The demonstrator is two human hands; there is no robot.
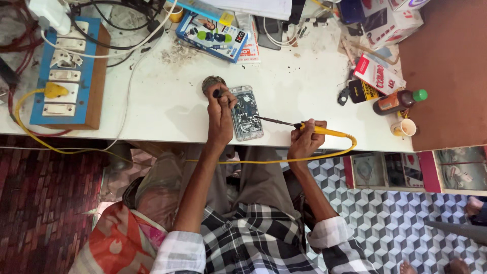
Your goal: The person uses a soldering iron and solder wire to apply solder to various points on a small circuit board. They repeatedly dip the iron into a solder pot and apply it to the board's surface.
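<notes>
1. I see my right hand [306,140] closed around the yellow-handled soldering iron [304,127], its dark metal tip reaching toward the opened phone with its bare circuit board [245,112], which lies flat on the white worktop [167,101] near the front edge.

2. My left hand [221,114] is pinched shut on a small dark-tipped tool [217,93] at the phone's upper left corner, just beside a round dull-grey tin [212,81]. Whether that tool touches the board, I cannot tell.

3. The biggest risk, as I judge it: the hot tip slides across the board and bridges or lifts tiny parts, since the iron is held far back on the handle and the tip has a long unsupported reach.

4. My left fingers sit close to the board. If the tip overshoots leftward, a burn looks likely.

5. The iron's yellow cable [264,161] loops below the worktop edge across my lap. A snag on my knee or sleeve could jerk the iron mid-contact.

6. The phone is unclamped near the edge; pressure from either hand could shove it off.

7. A brown bottle with a green cap [398,101] and a small paper cup [404,127] stand to the right, near my elbow's swing; a knock could spill them toward the blue-and-wood switchboard [68,76] wiring.
</notes>
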